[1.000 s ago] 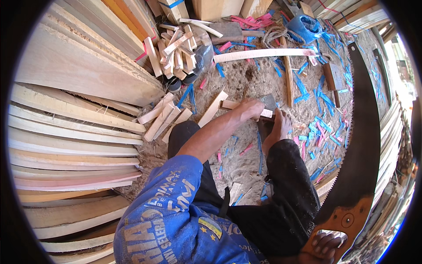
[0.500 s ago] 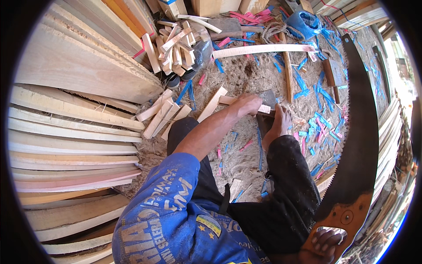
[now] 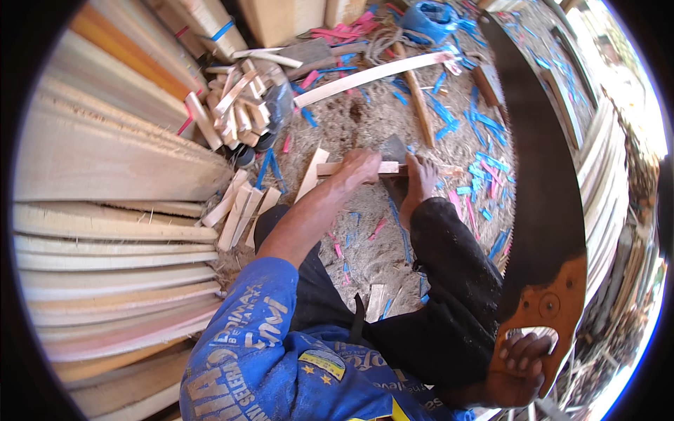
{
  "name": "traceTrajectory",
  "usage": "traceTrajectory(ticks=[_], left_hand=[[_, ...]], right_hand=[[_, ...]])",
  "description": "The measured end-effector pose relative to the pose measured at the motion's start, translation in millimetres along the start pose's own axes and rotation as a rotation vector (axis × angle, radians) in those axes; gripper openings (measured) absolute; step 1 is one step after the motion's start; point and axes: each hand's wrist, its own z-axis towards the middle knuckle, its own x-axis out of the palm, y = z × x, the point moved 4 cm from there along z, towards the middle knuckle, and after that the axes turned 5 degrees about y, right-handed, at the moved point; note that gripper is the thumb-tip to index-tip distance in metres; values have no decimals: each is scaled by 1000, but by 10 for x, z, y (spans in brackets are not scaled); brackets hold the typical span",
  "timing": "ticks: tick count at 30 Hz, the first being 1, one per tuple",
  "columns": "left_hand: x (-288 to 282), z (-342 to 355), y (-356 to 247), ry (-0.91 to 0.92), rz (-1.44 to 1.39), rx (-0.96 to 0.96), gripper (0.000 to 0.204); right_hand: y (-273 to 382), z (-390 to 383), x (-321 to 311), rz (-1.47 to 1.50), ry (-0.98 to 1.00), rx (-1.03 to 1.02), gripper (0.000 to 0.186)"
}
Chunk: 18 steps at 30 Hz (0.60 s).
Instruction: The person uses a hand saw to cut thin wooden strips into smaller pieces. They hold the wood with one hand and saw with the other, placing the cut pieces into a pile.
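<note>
My left hand (image 3: 361,167) is closed around a short pale wood stick (image 3: 388,168) lying level near the ground. Beside that hand my bare foot (image 3: 421,175) presses on the stick's right end, over a dark block (image 3: 395,186) partly hidden under it. A flat grey piece (image 3: 393,148) shows just behind the stick. My right hand (image 3: 523,365) grips the orange-brown handle of a large handsaw (image 3: 544,182) through its opening. The saw stands up along the right side, its toothed edge facing left and apart from the stick.
Stacked boards (image 3: 112,245) line the left side. Short cut sticks (image 3: 239,210) lie near my knee, and a heap of sticks (image 3: 239,105) sits farther back. A long strip (image 3: 372,78), a blue plastic bag (image 3: 430,21) and blue and pink scraps (image 3: 484,175) litter the ground.
The view has turned, so the surroundings shift left and tilt. The saw, in my right hand, sits a little farther left and higher in view. My left hand still holds the stick under the foot.
</note>
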Motion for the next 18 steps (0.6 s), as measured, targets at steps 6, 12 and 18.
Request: traceTrajectory(ticks=[6, 12, 18], left_hand=[[-139, -73, 23, 34, 117, 32, 29], [32, -369, 496, 0, 143, -70, 30], [9, -363, 510, 45, 189, -85, 33]], right_hand=[[59, -45, 215, -100, -104, -155, 24], [-489, -341, 403, -581, -113, -209, 39], [-1243, -428, 647, -774, 63, -1, 57]])
